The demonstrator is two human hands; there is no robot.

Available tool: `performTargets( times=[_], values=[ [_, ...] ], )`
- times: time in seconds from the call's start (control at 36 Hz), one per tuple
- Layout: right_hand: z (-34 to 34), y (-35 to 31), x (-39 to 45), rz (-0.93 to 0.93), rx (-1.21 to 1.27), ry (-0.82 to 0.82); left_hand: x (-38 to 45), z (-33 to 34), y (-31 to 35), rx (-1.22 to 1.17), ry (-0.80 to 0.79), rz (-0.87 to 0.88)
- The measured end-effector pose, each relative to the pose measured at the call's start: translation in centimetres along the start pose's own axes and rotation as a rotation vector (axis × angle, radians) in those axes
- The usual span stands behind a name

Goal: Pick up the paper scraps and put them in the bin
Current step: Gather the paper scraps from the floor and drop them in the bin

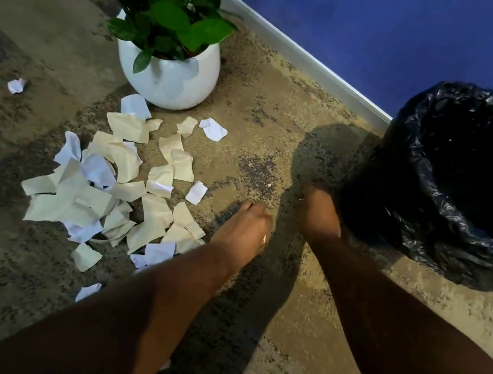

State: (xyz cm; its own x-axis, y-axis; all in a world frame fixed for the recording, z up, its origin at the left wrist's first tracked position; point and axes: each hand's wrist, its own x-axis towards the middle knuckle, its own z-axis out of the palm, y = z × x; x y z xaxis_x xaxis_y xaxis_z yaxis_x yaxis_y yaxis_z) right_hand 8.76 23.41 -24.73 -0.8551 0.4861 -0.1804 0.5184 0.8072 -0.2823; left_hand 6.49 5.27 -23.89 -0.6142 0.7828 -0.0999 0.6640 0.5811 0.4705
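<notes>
Several torn paper scraps (125,192), cream and white, lie in a loose pile on the carpet in front of the plant pot. A few stray ones sit further left (16,86). The bin (446,242), lined with a black bag, stands at the right by the wall. My left hand (244,229) hangs just right of the pile with its back toward me, fingers relaxed and pointing down; I see nothing held in it. My right hand (319,214) is in deep shadow beside the bin's left side, with its fingers hidden.
A white round pot (171,81) with a green leafy plant stands behind the pile, near the grey skirting board (295,53) and the blue wall. Patterned brown carpet (267,118) lies between the pile and the bin.
</notes>
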Motion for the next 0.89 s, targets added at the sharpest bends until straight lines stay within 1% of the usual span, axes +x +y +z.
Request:
performTargets(
  times=[0.11, 0.19, 0.28, 0.39, 0.47, 0.58, 0.69, 0.78, 0.89],
  values=[
    [0.0, -1.2, 0.6, -0.082, 0.068, 0.061, 0.1, -0.9, 0.0, -0.080, 0.019, -0.081],
    [0.2, -2.5, 0.8, -0.086, 0.137, 0.081, 0.1, -1.2, -0.7, -0.111, 0.050, -0.134],
    [0.6, -3.7, 1.0, -0.094, 0.178, 0.081, 0.1, -1.4, -1.0, -0.112, 0.046, -0.152],
    [1.2, -4.6, 1.7, -0.102, 0.145, 0.090, 0.3, -1.5, -1.6, -0.155, 0.076, -0.195],
    [1.4, -4.8, 1.8, -0.082, 0.138, 0.110, 0.5, -1.3, -2.1, -0.255, 0.102, -0.225],
    [1.6, -5.0, 1.9, -0.075, 0.116, 0.131, 0.6, -1.0, -2.8, -0.307, 0.104, -0.186],
    [1.8, -5.1, 2.0, -0.089, 0.087, 0.133, 0.5, -0.8, -3.3, -0.297, 0.069, -0.145],
    [2.0, -5.3, 2.1, -0.080, 0.083, 0.104, 0.5, -0.7, -3.2, -0.247, 0.040, -0.109],
    [1.9, -4.9, 2.3, -0.042, 0.142, 0.052, 0.6, -0.4, -2.9, -0.203, 0.031, -0.076]
  ],
)
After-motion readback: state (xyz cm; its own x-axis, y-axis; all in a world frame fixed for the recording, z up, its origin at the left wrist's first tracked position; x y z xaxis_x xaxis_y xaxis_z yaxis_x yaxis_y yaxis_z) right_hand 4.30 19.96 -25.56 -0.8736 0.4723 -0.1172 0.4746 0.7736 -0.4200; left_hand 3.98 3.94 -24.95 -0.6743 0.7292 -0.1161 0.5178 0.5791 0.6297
